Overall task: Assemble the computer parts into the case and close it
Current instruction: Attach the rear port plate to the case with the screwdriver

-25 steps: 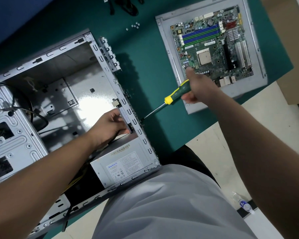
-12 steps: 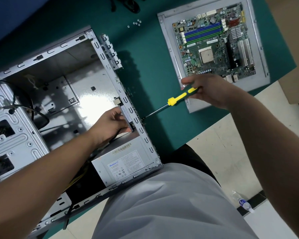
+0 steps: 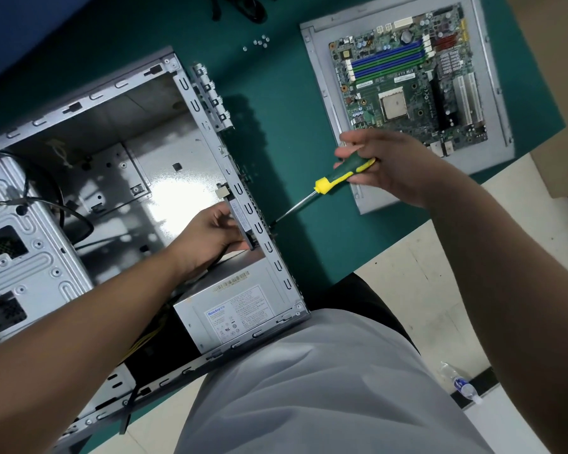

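Open computer case (image 3: 118, 178) lies on its side on the green table (image 3: 292, 165), open face up. Power supply (image 3: 240, 314) sits in the near corner of the case, label up, against the rear wall.

Right hand (image 3: 391, 165) grips the green-and-yellow handle of the screwdriver (image 3: 328, 185). Long axis runs diagonally — handle up and to the right, shaft down and to the left. Tip points at the outside of the case's rear wall and meets it just above the power supply; the screw itself is too small to make out.

Left hand (image 3: 210, 234) reaches inside the case, fingers curled around a flat grey part (image 3: 241, 224) held against the inner side of the same wall, opposite the tip.

Motherboard (image 3: 407, 77) lies flat on a grey side panel (image 3: 318, 77) on the table, well apart from the case — beyond the right hand. Loose screws (image 3: 259, 42) lie between them, farther back.
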